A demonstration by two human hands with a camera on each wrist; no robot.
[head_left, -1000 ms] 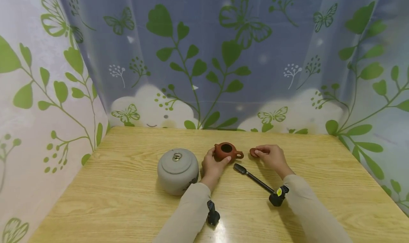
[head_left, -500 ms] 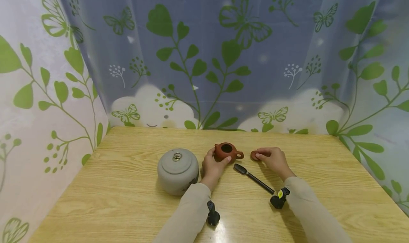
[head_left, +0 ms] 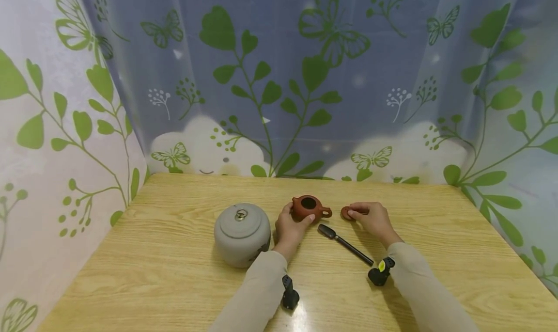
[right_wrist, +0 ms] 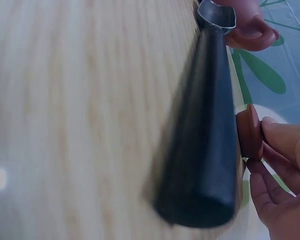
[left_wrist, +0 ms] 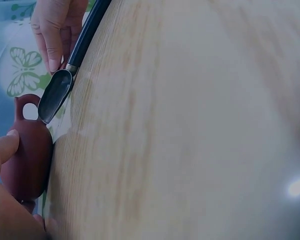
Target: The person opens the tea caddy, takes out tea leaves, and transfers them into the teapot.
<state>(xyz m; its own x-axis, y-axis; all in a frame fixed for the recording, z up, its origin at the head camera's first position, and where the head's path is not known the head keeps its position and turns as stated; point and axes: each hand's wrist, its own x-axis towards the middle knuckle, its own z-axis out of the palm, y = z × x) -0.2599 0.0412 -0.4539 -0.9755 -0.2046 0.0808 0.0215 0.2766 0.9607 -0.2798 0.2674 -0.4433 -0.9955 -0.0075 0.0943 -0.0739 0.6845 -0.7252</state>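
My left hand (head_left: 292, 230) holds a small reddish-brown clay teapot (head_left: 308, 214) on the table, thumb on its near side and fingers round the spout end. The pot's top is uncovered, and its looped handle points right. To its right, my right hand (head_left: 372, 220) pinches the small round teapot lid (head_left: 346, 213) between thumb and fingers. In the right wrist view the lid (right_wrist: 249, 132) is low at the tabletop, its rim facing the wood. Between the hands lies a black tea scoop (head_left: 348, 246), its bowl (left_wrist: 56, 95) near the pot's handle.
A grey round lidded jar (head_left: 241, 242) with a brass ring on top stands just left of my left forearm. The wooden table (head_left: 152, 254) reaches back to a patterned curtain (head_left: 279, 80). Each wrist carries a small black camera (head_left: 378, 272).
My right hand and the lid shifted slightly toward me and to the right, then stopped, uncovering the end of the scoop's handle. The left hand and teapot keep their place.
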